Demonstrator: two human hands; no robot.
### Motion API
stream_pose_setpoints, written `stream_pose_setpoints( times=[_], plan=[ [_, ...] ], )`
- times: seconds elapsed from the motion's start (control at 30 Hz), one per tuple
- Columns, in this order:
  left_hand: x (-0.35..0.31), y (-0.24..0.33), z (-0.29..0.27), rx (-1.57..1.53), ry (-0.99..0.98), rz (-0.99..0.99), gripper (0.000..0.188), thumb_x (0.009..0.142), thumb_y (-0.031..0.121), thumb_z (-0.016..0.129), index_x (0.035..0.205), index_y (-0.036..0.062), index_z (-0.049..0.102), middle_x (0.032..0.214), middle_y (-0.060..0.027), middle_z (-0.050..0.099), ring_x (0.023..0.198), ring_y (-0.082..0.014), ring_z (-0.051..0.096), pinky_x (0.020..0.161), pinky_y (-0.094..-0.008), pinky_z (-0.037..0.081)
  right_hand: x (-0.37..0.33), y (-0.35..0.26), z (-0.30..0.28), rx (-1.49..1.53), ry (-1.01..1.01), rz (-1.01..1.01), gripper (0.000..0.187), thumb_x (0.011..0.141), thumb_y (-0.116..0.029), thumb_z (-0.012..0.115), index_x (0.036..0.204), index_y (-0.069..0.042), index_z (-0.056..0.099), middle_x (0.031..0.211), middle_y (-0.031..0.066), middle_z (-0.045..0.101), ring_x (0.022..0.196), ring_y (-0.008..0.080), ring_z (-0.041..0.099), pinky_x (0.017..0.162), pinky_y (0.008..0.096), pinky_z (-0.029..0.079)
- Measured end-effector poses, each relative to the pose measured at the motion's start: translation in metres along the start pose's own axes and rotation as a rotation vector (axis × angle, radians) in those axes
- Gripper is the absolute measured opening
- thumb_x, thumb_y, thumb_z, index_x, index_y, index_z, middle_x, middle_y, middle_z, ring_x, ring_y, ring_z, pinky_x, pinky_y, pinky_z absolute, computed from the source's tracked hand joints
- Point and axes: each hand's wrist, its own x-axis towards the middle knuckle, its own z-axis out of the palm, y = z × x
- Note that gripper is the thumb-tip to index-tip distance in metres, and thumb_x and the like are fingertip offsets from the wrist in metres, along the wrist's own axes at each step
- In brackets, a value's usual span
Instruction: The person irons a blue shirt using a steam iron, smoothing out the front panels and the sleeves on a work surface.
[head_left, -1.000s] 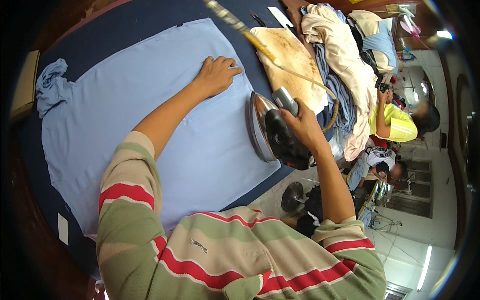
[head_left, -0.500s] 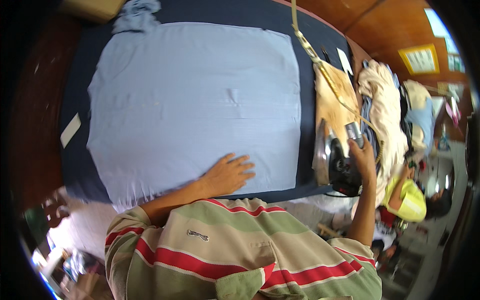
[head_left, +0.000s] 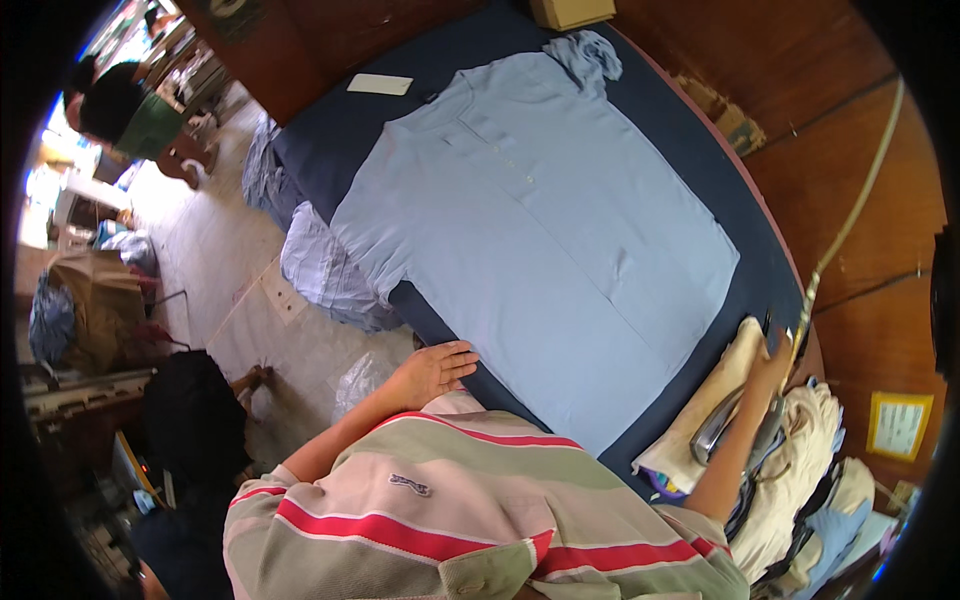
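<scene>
A light blue button-front shirt (head_left: 540, 235) lies spread over the dark blue table cover (head_left: 315, 150). My left hand (head_left: 435, 370) is open at the near table edge, fingers stretched and together, beside the shirt's side. My right hand (head_left: 768, 365) reaches past the iron (head_left: 725, 425) to the far right. Its fingers are bent close by a small dark slender thing and something whitish; what they hold is too small to make out. The iron rests on a pale pad (head_left: 685, 440), partly hidden behind my right forearm.
A pale cord (head_left: 850, 235) hangs down at the right. Piled clothes (head_left: 800, 450) lie beyond the iron. A white card (head_left: 380, 84) and a cardboard box (head_left: 572, 12) sit along the table's far side. A person crouches at left; another stands farther back.
The view has turned, showing more floor at left. My left hand has come off the shirt to the table edge. My right hand has moved from the grey piece by the iron to beyond it.
</scene>
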Motion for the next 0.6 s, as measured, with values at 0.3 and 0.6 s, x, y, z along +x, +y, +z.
stream_pose_setpoints(
  times=[0.3, 0.6],
  plan=[
    [-0.005, 0.006, 0.038, 0.176, 0.345, 0.286, 0.037, 0.092, 0.024, 0.053, 0.125, 0.0112, 0.044, 0.118, -0.0059, 0.059, 0.097, -0.0126, 0.059, 0.077, -0.0239, 0.043, 0.158, -0.164, 0.266, 0.212, -0.223, -0.467, 0.041, 0.089, -0.031, 0.052, 0.125, -0.011, 0.053, 0.132, 0.0162, 0.048, 0.122, 0.0356, 0.044, 0.099, 0.0443, 0.038],
    [0.024, 0.032, 0.018, -0.144, 0.096, -0.032, 0.016, 0.094, 0.030, 0.051, 0.091, 0.0138, 0.047, 0.097, -0.0064, 0.065, 0.077, -0.0132, 0.058, 0.067, -0.0273, 0.045, 0.190, -0.246, 0.271, -0.170, -0.525, -0.176, 0.044, 0.087, -0.042, 0.052, 0.126, -0.023, 0.049, 0.127, 0.0064, 0.050, 0.120, 0.0294, 0.047, 0.094, 0.0540, 0.036]
  ],
)
